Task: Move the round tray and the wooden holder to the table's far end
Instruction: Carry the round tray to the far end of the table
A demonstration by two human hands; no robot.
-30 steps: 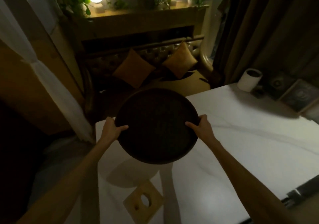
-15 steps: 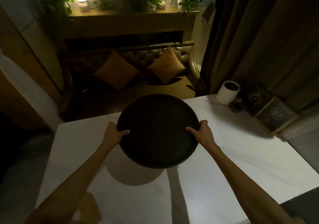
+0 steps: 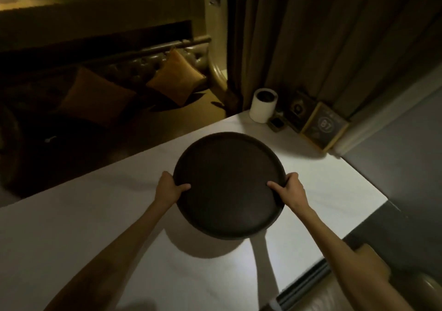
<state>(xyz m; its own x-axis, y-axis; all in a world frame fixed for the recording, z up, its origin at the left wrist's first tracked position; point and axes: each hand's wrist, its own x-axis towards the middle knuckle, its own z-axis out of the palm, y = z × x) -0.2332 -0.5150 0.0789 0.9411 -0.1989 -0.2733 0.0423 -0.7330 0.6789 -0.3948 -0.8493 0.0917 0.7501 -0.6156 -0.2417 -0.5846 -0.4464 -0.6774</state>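
Both hands, left hand [image 3: 168,188] and right hand [image 3: 290,189], fingers clamped on the round tray [image 3: 228,185], have carried it toward 1 o'clock above the table [image 3: 71,227], nearing the far end; the wooden holder has dropped from view.

One round tray [image 3: 229,186] sits between two hands, the left hand [image 3: 167,188] and the right hand [image 3: 290,189]. Beyond the tray: two cushions [image 3: 175,77], one white cylinder [image 3: 263,104], and one framed sign [image 3: 324,126].
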